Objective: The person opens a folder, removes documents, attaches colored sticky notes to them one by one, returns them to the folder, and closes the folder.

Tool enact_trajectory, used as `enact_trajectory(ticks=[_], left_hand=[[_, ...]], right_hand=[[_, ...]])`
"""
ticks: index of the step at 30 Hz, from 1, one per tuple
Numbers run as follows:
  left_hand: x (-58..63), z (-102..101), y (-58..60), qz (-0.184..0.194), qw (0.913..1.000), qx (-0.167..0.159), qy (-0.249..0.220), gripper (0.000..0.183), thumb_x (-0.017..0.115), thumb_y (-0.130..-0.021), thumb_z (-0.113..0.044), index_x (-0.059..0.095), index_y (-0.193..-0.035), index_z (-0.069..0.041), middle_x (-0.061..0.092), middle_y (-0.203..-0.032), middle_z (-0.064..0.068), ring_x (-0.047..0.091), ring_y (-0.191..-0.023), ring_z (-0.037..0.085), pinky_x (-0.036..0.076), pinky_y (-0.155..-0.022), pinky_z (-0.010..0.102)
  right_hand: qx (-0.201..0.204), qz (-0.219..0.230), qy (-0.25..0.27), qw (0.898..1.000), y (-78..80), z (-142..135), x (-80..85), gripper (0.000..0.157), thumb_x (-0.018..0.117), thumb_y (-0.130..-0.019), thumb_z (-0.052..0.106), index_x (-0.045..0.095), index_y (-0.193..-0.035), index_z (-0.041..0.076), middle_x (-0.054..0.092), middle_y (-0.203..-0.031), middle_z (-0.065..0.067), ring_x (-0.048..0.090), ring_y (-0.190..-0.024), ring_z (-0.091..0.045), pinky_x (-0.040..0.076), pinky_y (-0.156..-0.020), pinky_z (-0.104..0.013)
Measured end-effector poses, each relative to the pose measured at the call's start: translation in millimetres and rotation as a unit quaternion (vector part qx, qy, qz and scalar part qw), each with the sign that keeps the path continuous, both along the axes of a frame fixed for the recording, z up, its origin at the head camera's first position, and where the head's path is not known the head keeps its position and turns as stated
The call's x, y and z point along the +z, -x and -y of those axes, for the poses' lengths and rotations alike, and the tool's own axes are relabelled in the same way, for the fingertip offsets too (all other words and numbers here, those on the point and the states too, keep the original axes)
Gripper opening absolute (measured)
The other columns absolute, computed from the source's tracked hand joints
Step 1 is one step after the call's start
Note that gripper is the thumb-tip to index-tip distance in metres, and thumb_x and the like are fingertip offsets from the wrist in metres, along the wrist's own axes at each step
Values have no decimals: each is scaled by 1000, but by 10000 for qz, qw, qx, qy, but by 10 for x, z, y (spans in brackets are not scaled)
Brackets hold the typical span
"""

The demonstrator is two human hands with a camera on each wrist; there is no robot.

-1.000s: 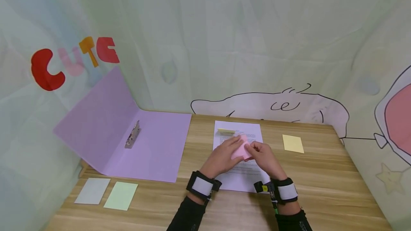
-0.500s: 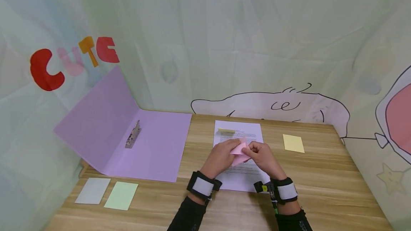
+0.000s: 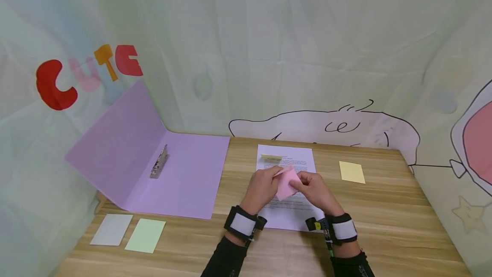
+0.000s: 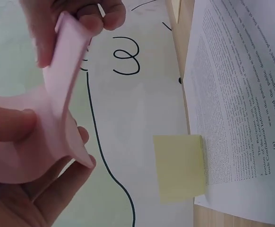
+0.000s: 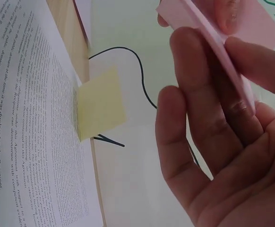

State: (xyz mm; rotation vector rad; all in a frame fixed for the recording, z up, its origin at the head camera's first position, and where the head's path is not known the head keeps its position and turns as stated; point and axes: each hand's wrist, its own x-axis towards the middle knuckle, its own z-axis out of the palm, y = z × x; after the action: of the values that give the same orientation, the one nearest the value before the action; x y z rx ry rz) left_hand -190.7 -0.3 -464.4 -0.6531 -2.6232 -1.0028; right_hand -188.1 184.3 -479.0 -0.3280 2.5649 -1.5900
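Note:
Over the printed page (image 3: 288, 217), both hands hold pink sticky notes (image 3: 285, 187), bent and partly spread apart. My left hand (image 3: 261, 189) pinches them from the left, its thumb (image 4: 14, 125) lying on the pink face and fingers behind. From the other side my right hand (image 3: 315, 189) pinches another part between thumb and fingertips; in the left wrist view that pink flap (image 4: 66, 61) stands up from the rest. The right hand's other fingers (image 5: 194, 90) sit beneath the paper. A yellow sticky note (image 3: 270, 157) is stuck near the page's top, its free part raised.
An opened purple folder (image 3: 184, 174) with a metal clip (image 3: 159, 162) lies on the left of the wooden table (image 3: 384, 225). Grey (image 3: 111, 230) and green (image 3: 145, 235) notes lie in front of it. A pale yellow note (image 3: 352, 172) lies at the right. Curtains enclose the table's back and sides.
The pink sticky notes have been turned and bent between the hands, and more of their face shows. The left fingers have drawn in around their left edge; both arms stay in place.

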Motion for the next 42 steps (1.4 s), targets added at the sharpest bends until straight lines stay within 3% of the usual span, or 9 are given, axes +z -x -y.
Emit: enact_trajectory(ticks=[8,12,15,21,26,35,38,42], left_hand=[[33,39,-3,-91,9990,231,-371,13,59,-93,-11,70,-98,-7,70,-82,6,52,-57,7,39,-50,18],[40,57,14,197,9965,137,-796,14,58,-94,-11,66,-83,-7,59,-62,2,45,-50,6,32,-44,18],[44,74,26,520,9924,78,-1115,20,57,-94,-11,59,-74,-8,49,-56,-1,43,-50,6,31,-43,18],[35,104,46,983,9831,14,-1543,16,58,-93,-11,63,-79,-6,56,-66,0,46,-55,8,38,-47,21],[51,110,52,1159,9785,349,-1668,16,57,-94,-13,66,-88,-2,48,-62,1,41,-53,10,33,-46,23],[69,192,74,649,9753,1166,-1760,15,59,-92,-13,66,-91,1,63,-77,14,51,-64,19,41,-54,28],[71,229,90,562,9714,1351,-1868,17,58,-93,-13,66,-93,1,63,-78,14,53,-66,20,43,-57,30],[76,254,82,458,9764,1221,-1721,14,56,-94,-10,66,-94,-1,58,-70,9,49,-62,17,38,-53,26]], right_hand=[[61,54,-191,9998,-7,-49,17,12,64,-91,17,68,-86,7,59,-73,-1,48,-66,-18,34,-56,-28],[95,148,-250,9995,-7,-70,16,11,64,-91,16,68,-85,7,61,-74,-1,49,-67,-19,35,-57,-29],[76,211,-304,9993,-4,-84,11,11,64,-91,15,68,-85,7,64,-75,-1,50,-68,-19,37,-58,-29],[-13,316,-407,9987,-3,-100,14,11,64,-91,14,68,-88,5,66,-77,-2,52,-70,-19,38,-60,-30],[-55,393,-387,9985,-2,-115,30,11,64,-90,14,68,-89,3,67,-78,-3,53,-70,-17,40,-62,-31],[-206,584,-384,9973,10,-195,-4,12,64,-91,12,68,-93,1,68,-84,-5,56,-73,-18,42,-65,-32],[-367,553,-290,9974,22,-265,-22,18,62,-92,12,66,-99,-4,68,-87,-9,60,-75,-18,49,-69,-37],[-840,794,2,9933,26,-374,-29,23,59,-94,11,62,-107,-8,67,-93,-15,63,-77,-20,53,-76,-42]])
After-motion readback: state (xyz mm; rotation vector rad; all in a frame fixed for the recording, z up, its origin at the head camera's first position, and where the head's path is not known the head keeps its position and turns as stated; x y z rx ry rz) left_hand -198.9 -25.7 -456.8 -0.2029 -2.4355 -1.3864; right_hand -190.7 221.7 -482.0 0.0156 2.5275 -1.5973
